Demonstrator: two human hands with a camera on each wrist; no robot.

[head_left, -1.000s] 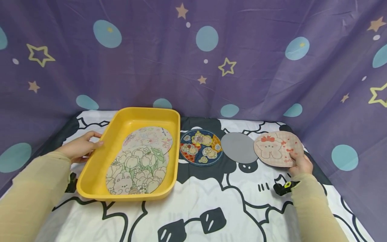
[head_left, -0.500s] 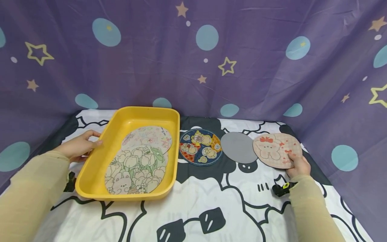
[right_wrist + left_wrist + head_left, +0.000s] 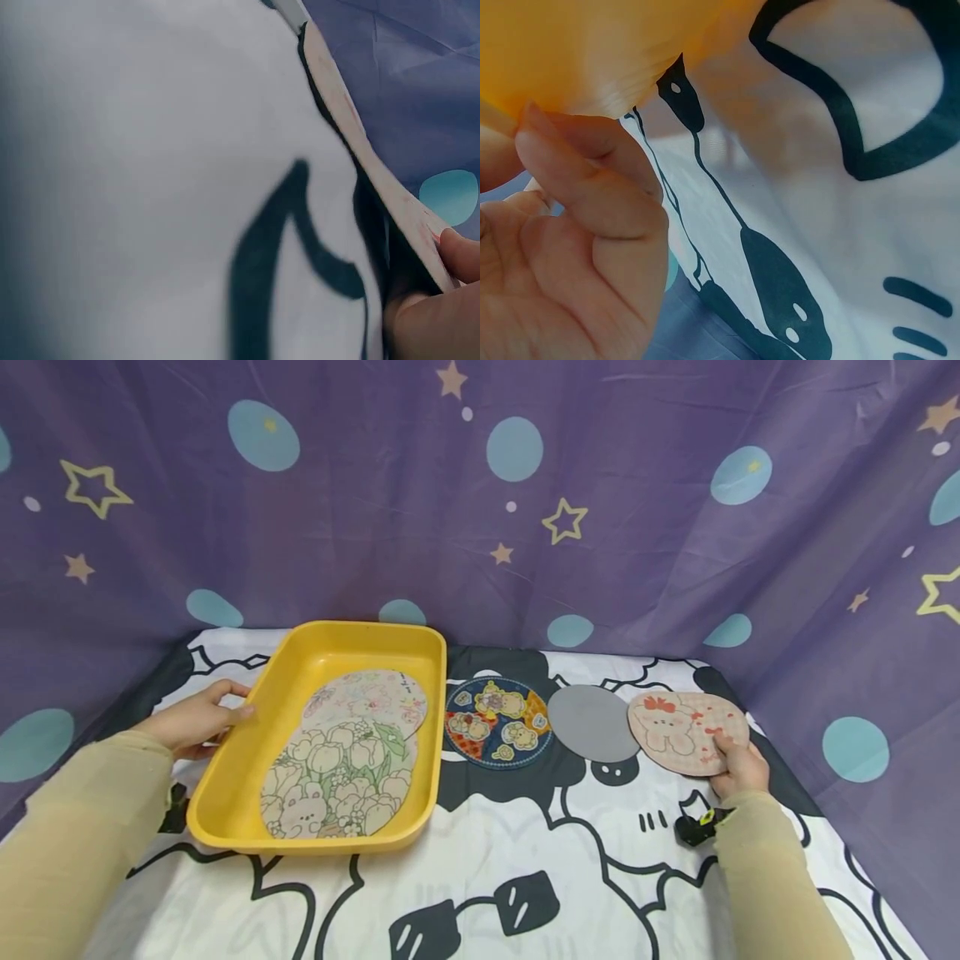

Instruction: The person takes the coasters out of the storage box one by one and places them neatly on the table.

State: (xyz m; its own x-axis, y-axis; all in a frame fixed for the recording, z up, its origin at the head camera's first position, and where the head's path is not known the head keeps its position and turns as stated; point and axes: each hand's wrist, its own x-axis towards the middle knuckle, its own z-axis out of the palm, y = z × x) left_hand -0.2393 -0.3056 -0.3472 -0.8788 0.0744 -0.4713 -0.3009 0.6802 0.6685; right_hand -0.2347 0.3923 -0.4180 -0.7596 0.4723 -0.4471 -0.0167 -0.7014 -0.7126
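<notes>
Purple curtain (image 3: 420, 527), patterned with stars and ovals, is hanging behind a cloth-covered table (image 3: 495, 835). Both hands are working well apart. At the far right of the row, the right hand (image 3: 742, 768) is pinching a pink mat (image 3: 675, 731) by its right edge, thumb over the printed face and a finger beneath. Meanwhile, the left hand (image 3: 198, 718) is gripping the left rim of a yellow tray (image 3: 240, 810).

Seen nearly edge-on from the right wrist, the pink mat is showing a thin profile with only a slight bend, suggesting a light, fairly stiff sheet that is unlikely to break; its outer edge is offering the surest hold. Presumably rigid, smooth plastic, the tray is inviting a grasp at the rim, since tipping could let the overlapping tulip mat (image 3: 345, 781) and flowered mat (image 3: 367, 697) slide.

Lying print upward, the pink mat is running its long axis left to right, dipping slightly toward the person at the right; its left end is pointing at a gray disc (image 3: 588, 722). By contrast, the tray's long axis is running toward the curtain.
</notes>
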